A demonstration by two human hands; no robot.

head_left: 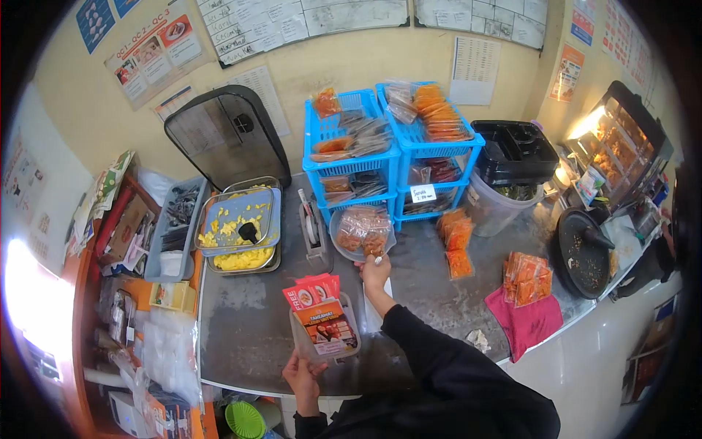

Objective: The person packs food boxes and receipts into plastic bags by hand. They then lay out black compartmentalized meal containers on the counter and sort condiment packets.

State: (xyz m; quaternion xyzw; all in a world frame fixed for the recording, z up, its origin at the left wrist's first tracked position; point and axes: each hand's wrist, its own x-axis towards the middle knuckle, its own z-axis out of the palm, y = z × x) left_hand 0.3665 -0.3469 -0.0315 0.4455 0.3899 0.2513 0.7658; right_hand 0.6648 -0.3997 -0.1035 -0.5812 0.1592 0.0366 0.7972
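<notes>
My left hand (pixel 302 377) is closed on the near edge of a clear plastic food container (pixel 352 353). An orange printed card (pixel 327 329) lies in it, and red "FREE" vouchers (pixel 314 289) stick out past its far rim. My right hand (pixel 376 272) reaches to the near rim of a bowl (pixel 338 242), its fingers pinched at a small plastic packet (pixel 374 245) of reddish-brown food. More such packets (pixel 360 219) fill the bowl. The fingertips partly hide the pinched packet.
Blue stacked baskets (pixel 351 162) of sachets stand behind the bowl. A tape dispenser (pixel 314 238) and trays of yellow food (pixel 243 257) are left. Orange sachets (pixel 458 241), a red cloth (pixel 525 322) and a stone mortar (pixel 581 256) are right.
</notes>
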